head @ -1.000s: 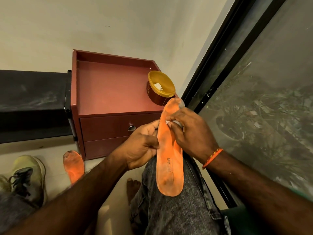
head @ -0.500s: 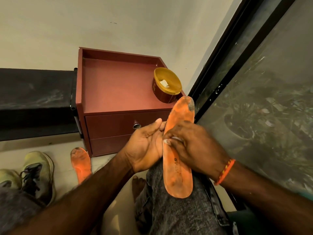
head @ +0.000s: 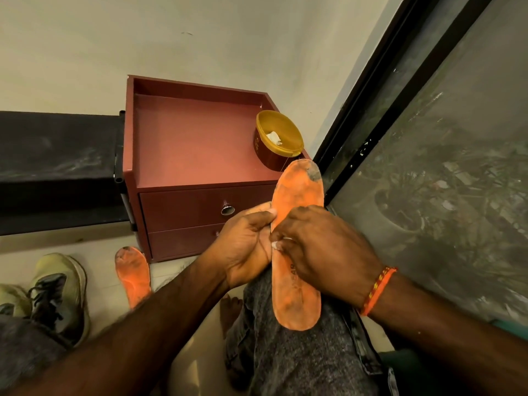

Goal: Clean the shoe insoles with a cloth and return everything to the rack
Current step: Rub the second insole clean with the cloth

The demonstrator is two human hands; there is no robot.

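An orange insole (head: 297, 195) lies lengthwise on my right knee, its toe end dirty grey and pointing away from me. My left hand (head: 245, 247) grips its left edge with the thumb on top. My right hand (head: 323, 247) presses a small white cloth (head: 275, 244) against the insole's middle; only a sliver of the cloth shows under the fingers. A second orange insole (head: 133, 272), smudged dark, lies on the floor to the left. Two yellowish shoes (head: 57, 292) with dark laces sit on the floor at the far left.
A dark red two-drawer cabinet (head: 185, 144) stands against the wall ahead, with a yellow tub (head: 278, 138) holding a white scrap on its top. A black bench (head: 54, 161) is to its left. A dark-framed window (head: 428, 167) runs along the right.
My right hand has slid with the cloth a little down the insole toward me. My left thumb has closed onto the insole's edge. The view has shifted slightly.
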